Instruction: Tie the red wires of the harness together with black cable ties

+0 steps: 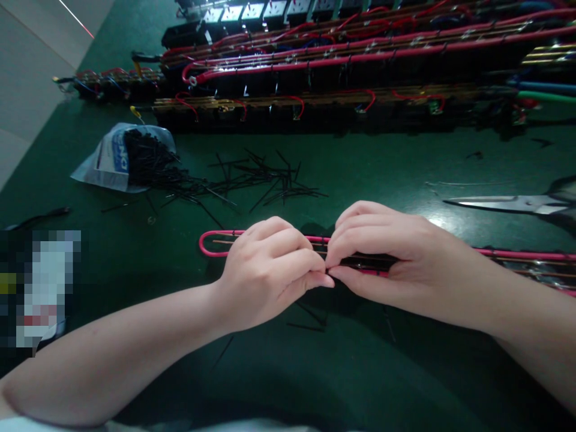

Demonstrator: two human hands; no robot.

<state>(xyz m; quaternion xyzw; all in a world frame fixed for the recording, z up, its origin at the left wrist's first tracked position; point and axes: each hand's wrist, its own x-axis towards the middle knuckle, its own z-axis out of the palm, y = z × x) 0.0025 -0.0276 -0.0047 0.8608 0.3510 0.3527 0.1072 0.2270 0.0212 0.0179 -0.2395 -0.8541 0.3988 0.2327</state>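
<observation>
A long socket strip with a looped red wire (211, 234) and thin copper-coloured rods lies across the green table, running under both hands. Black cable ties bind the wire along its length. My left hand (272, 270) is closed over the strip, thumb and fingertips pinched together. Facing it, my right hand (387, 246) also pinches, its fingertips meeting the left ones at the near red wire. Between them shows a small dark bit that looks like a cable tie, mostly hidden by the fingers.
Beyond the hands lie a plastic bag (112, 159) spilling black cable ties and a loose heap of ties (270, 174). Scissors (508, 204) rest at right. Several wired socket strips (315, 66) line the back. A few ties (306, 327) lie nearer me. A blurred-out item (47, 288) is at left.
</observation>
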